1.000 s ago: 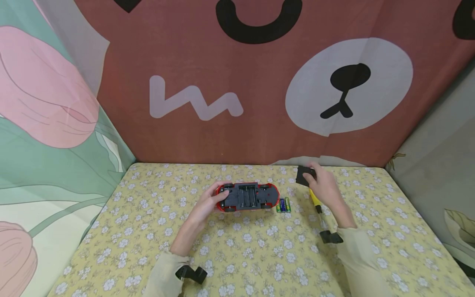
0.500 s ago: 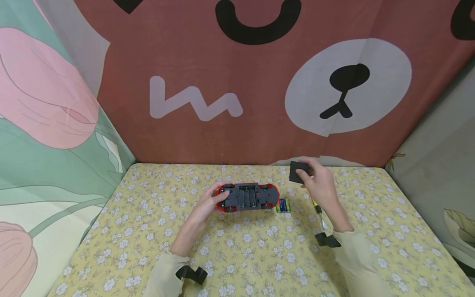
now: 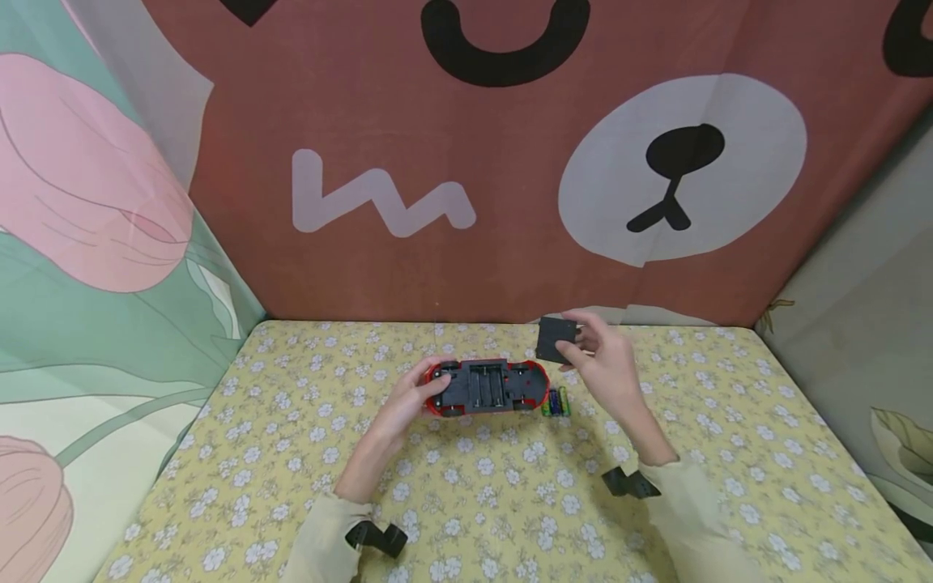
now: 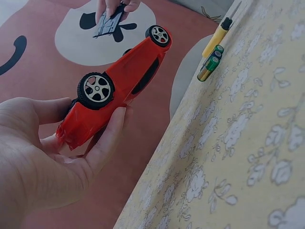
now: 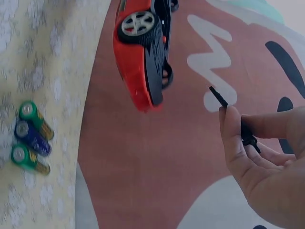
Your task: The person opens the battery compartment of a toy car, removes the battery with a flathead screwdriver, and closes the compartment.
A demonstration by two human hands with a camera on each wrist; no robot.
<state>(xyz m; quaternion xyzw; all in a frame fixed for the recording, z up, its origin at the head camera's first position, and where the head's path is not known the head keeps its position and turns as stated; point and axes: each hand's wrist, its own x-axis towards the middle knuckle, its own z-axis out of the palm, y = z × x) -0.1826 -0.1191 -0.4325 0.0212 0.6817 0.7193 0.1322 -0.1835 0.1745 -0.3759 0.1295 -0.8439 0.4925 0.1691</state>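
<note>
My left hand [image 3: 394, 409] grips one end of a red toy car [image 3: 455, 393], turned with its black underside up in the head view. An uncovered battery compartment [image 3: 487, 385] shows in the middle of that underside; no batteries are seen in it. Between thumb and fingers, my right hand [image 3: 612, 364] pinches a flat black battery cover [image 3: 554, 336], raised just beyond the car's right end. From the right wrist camera the cover [image 5: 218, 97] appears edge-on, partly hidden by the fingers. Three batteries [image 5: 31, 138], two green and one blue, lie side by side by the car.
A yellow-handled screwdriver [image 4: 217, 40] lies on the table past the batteries; my right arm hides it in the head view. The table wears a yellow floral cloth [image 3: 466, 502]. Behind it hangs a reddish-brown cloth [image 3: 379, 275] with a cartoon face.
My right hand has carried the battery cover leftward, from above the screwdriver to close by the car, turning its flat face more into view. The left hand and the car have stayed put.
</note>
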